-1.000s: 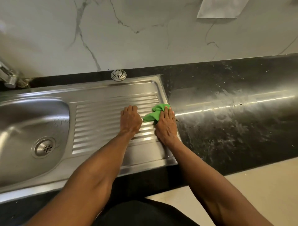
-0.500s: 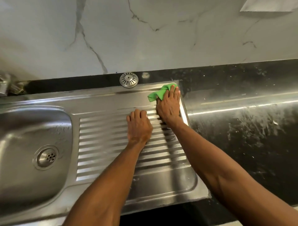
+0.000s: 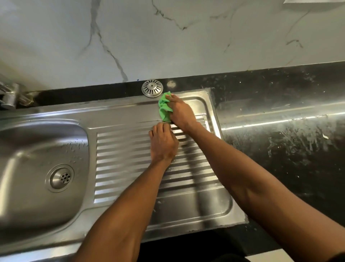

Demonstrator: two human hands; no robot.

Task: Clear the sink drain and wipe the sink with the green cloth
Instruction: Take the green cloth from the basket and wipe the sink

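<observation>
White marble-look wall (image 3: 168,37) with grey veins ran along the far side, and below it a black counter (image 3: 280,149), streaked with pale smears, stretched to the right. Set into the counter was a steel sink (image 3: 121,114), its bowl (image 3: 28,149) on the left with the drain (image 3: 61,177) at the bottom, water drops on the bowl's right slope, and a ribbed draining board (image 3: 127,159) on the right. Part of a tap (image 3: 9,95) showed at the far left edge. A round slotted strainer (image 3: 152,88) lay on the black strip of counter behind the sink, just beside the wall.

On the far part of the draining board, near its right end, the right hand (image 3: 182,114) pressed down on the green cloth (image 3: 164,107), which was bunched up and stuck out from under the hand on the left side; the fingers curved over the cloth, holding it against the steel. The cloth's far tip lay just near of the strainer, close to it. The left hand (image 3: 163,142) rested palm down on the ribs just near of the right hand, fingers together and laid flat, holding nothing; its fingertips reached almost to the cloth's near end. Both forearms came in from the near side, the right one crossing over the right part of the draining board. A pale sheet (image 3: 313,1) showed at the top right corner.
</observation>
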